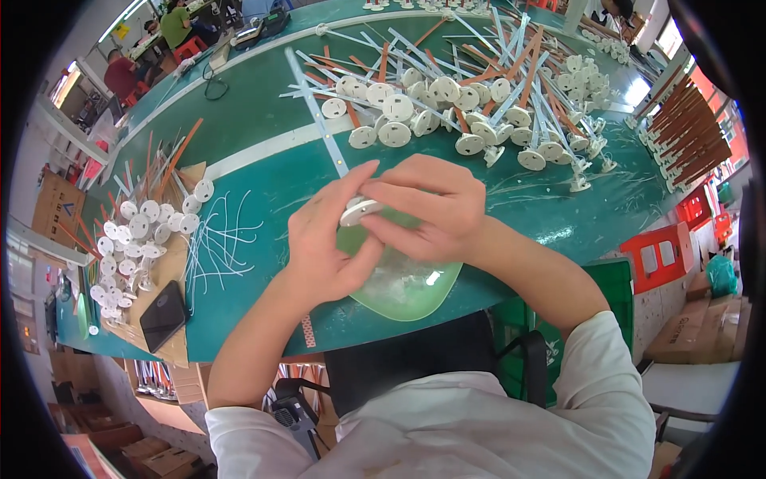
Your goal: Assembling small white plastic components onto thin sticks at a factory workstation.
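Note:
Above a translucent green tray (403,299), both my hands hold one white round base (357,211), tilted nearly edge-on. From it a pale blue-white light strip (325,134) with small yellowish dots slants up and away to the left. My left hand (323,235) is closed, its fingers along the base's left side and the foot of the strip. My right hand (435,209) pinches the base from the right with thumb and fingers. Fingers cover part of the base. The tray's contents are partly hidden beneath my hands.
A large pile of white round bases (395,108) with orange and pale strips lies on the green table (550,211) beyond my hands. At left are a smaller pile (140,227), thin white wires (219,239) and a black phone (163,316). Strips stand in a row (686,132) at right.

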{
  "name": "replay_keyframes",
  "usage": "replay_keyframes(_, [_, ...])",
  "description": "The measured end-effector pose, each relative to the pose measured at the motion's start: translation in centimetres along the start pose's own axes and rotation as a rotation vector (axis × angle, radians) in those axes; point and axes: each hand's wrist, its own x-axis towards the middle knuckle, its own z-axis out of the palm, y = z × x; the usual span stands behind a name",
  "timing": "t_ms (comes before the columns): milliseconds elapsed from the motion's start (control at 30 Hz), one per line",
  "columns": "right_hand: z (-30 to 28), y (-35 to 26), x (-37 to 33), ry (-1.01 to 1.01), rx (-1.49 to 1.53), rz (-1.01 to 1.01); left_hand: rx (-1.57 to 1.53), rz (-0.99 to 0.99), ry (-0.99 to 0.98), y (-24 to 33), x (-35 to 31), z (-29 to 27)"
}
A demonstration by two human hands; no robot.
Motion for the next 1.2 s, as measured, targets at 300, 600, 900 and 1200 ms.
replay_keyframes(300, [0.8, 0.4, -0.5, -0.038, -0.022, 0.04, 0.105, 0.051, -0.014, -1.8, -0.1, 0.9])
replay_keyframes(600, [1.0, -0.3, 0.0, -0.095, -0.014, 0.017, -0.09, -0.225, -0.109, -1.5, -0.7, 0.6])
replay_keyframes(900, [0.8, 0.3, -0.7, -0.153, -0.031, 0.05, -0.096, -0.209, -0.173, -1.9, 0.0, 0.4])
replay_keyframes(1200, [-0.6, 0.0, -0.4, -0.499, -0.048, 0.297, -0.053, -0.45, -0.076, -4.3, 0.1, -0.5])
